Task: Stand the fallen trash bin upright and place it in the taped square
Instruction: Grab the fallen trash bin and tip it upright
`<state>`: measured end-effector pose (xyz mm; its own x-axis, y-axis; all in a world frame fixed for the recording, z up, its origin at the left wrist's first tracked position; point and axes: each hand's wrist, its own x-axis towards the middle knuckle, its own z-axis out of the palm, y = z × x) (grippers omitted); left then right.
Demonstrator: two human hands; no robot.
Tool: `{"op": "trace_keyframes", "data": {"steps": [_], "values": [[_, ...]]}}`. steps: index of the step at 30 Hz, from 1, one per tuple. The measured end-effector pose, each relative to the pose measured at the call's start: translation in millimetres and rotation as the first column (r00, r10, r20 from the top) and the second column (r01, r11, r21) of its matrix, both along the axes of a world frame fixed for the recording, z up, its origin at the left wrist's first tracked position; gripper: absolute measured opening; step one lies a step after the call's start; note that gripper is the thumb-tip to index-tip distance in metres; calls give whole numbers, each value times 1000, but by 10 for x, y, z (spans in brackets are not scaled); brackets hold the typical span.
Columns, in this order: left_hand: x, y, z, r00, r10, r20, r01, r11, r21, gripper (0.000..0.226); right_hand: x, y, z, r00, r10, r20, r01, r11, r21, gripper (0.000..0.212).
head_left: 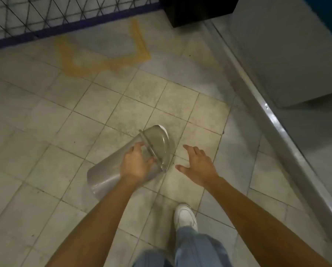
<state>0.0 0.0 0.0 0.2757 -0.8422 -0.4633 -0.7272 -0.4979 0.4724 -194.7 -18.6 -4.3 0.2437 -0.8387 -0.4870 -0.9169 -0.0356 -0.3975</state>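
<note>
A grey plastic trash bin lies on its side on the tiled floor, its lidded top pointing up and right, its base toward the lower left. My left hand grips the bin at the rim just below the lid. My right hand hovers to the right of the bin with fingers spread, holding nothing and not touching it. The taped square is marked in yellow on the floor farther ahead, against the wire fence; the image is blurred there.
A black wire fence with a dark base rail runs along the far left. A black box stands at the top centre. A metal threshold strip and a grey block border the right. My white shoe is below the hands.
</note>
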Motion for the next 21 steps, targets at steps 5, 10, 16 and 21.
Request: {"op": "trace_keyframes", "data": {"steps": [5,10,16,21], "values": [[15,-222,-512,999,28,-44,-32,995,-95,66,99,-239,-528,999,-9,37,11,998,-55,72],[-7,-363,-877,999,37,-21,-40,989,-145,68,250,-412,-982,979,-85,185,89,996,-14,80],[-58,-438,-1011,998,57,-40,-64,980,-188,75,377,-516,-1253,958,-117,263,97,992,86,93],[-109,-470,-1024,977,160,-138,-178,976,-128,83,397,-517,-1306,964,-27,263,1,995,98,92]]}}
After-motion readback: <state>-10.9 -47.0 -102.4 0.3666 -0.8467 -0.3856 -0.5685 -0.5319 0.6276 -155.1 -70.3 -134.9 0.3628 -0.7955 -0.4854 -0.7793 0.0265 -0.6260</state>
